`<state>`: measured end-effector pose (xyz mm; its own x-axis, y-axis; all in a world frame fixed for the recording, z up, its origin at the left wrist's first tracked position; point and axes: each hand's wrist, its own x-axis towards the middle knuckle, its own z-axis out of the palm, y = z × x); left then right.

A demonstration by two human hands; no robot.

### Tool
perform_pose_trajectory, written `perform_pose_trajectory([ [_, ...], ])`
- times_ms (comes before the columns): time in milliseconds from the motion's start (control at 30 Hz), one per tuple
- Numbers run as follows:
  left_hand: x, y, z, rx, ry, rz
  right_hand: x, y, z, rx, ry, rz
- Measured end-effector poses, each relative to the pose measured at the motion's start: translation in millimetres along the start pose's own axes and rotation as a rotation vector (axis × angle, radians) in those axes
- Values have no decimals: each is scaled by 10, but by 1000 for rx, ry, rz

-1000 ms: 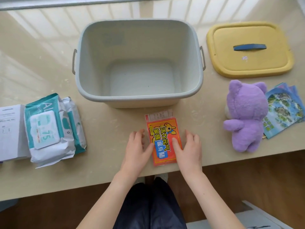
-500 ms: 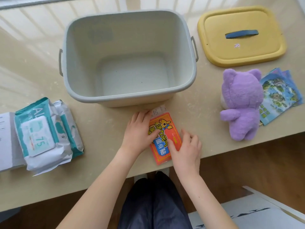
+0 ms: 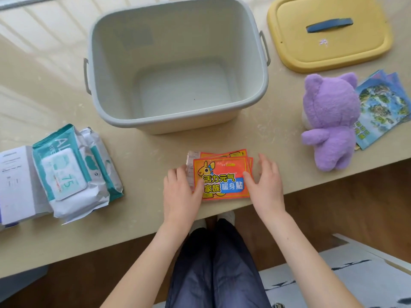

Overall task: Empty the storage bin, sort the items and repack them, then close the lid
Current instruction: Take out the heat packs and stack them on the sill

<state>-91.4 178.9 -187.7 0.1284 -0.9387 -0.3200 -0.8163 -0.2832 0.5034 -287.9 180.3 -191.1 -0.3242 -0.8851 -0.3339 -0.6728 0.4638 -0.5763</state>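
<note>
The grey storage bin [image 3: 178, 121] stands with nothing inside it in the middle of the beige table [image 3: 144, 218]. Its yellow lid [image 3: 329, 47] with a blue handle lies flat at the back right. A small stack of orange warming-patch packets [image 3: 222, 178] lies landscape near the table's front edge. My left hand [image 3: 181, 196] rests against the stack's left side with the thumb on the top packet. My right hand [image 3: 264, 185] touches the stack's right edge with relaxed, spread fingers.
Wet-wipe packs [image 3: 73, 172] and a white box [image 3: 15, 185] lie at the left. A purple plush bear [image 3: 331, 121] sits at the right beside blue map leaflets [image 3: 382, 107]. The table's front edge runs just below the packets.
The packet stack has been turned from upright to landscape and fanned slightly. Both hands now sit at its left and right sides. The view has moved closer.
</note>
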Motion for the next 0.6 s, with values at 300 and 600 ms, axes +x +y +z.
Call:
perform_pose_trajectory([
  [300, 0, 32, 88, -182, -67, -55, -211, -72, 183, 80, -5, 30],
  [600, 36, -77, 95, -177, -22, -29, -202, -36, 192, 71, 16, 25],
])
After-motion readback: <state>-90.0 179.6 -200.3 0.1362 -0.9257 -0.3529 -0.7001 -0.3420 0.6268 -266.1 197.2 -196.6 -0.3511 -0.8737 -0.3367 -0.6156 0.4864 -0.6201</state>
